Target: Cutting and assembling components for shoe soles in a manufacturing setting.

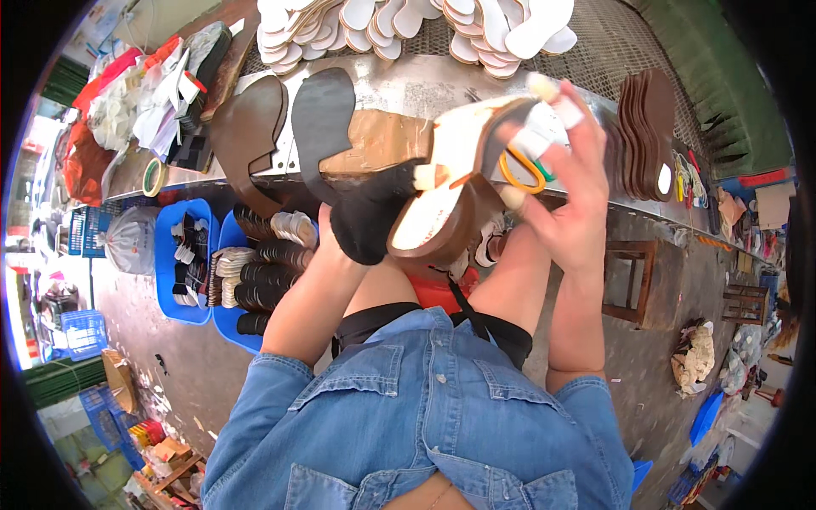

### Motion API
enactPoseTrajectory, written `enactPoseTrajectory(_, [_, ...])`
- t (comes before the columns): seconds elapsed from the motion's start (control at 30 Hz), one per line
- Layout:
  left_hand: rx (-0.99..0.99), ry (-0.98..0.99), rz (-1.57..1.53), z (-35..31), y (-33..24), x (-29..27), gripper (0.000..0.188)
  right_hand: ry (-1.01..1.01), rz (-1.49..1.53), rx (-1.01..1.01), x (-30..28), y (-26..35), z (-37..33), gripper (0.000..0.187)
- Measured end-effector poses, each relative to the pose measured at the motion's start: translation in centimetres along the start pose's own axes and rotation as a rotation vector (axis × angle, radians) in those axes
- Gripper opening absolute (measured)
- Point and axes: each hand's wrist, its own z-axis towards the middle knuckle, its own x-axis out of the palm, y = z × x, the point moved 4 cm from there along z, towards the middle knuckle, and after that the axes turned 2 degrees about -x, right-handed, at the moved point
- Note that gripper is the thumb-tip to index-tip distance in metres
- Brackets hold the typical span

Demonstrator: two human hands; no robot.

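My left hand (374, 212), in a black glove with a bare thumb tip showing, grips a shoe piece (450, 183) over my lap. Its long sole face is cream-white, and brown leather wraps the rounded end nearest me. A dark edge curves along its far right side. Beside that edge is my right hand (565, 170), its fingers apart and white tape around some of them. Motion blurs those fingertips, so I cannot tell whether they touch the piece. Behind them a yellow ring-shaped handle (520, 174) shows in part.
Brown (246, 127) and black leather cutouts (323, 119) lie on the bench beside brown paper (382, 140). White soles (374, 25) are heaped behind. Brown pieces (644, 127) stack at right. Blue bins (184, 255) of parts stand below left; a wooden stool (633, 280) stands right.
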Motion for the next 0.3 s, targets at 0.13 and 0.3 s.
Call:
enactPoseTrajectory(0.13, [-0.053, 0.206, 0.28, -0.2, -0.4, 0.2, 0.038, 0.003, 0.419, -0.126, 0.5, -1.2, -0.4, 0.028])
enactPoseTrajectory(0.3, [0.537, 0.101, 0.896, -0.3, -2.5, 3.4, 0.079, -0.087, 1.058, 0.596, 2.7, -2.8, -1.8, 0.018])
